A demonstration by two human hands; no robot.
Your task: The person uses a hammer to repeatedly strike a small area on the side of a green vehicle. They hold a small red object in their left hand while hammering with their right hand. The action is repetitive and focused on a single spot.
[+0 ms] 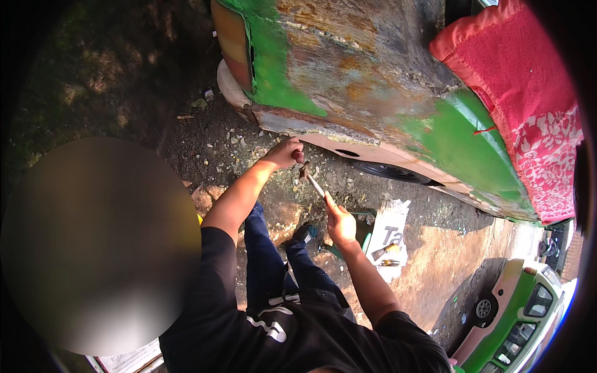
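Note:
My left hand (283, 153) is closed round a tool with a rounded reddish-brown handle end (298, 156), close to the lower edge of a van body (373, 74). The rest of that tool is hidden, so its kind does not show. In my right hand (341, 225) is a hammer (316, 185), gripped by its pale handle. The hammer's head is just below the handle end, apparently a small gap away. Green paint on the body gives way to a wide scraped, rusty and grey stretch, with a pinkish band along the bottom.
A red patterned cloth (528, 105) drapes over the body at right. Beside my right forearm, a printed white sheet (388, 233) on the ground carries small tools. Paint chips litter the dirt. A green and white van (519, 323) stands at lower right. A blurred round patch covers the left.

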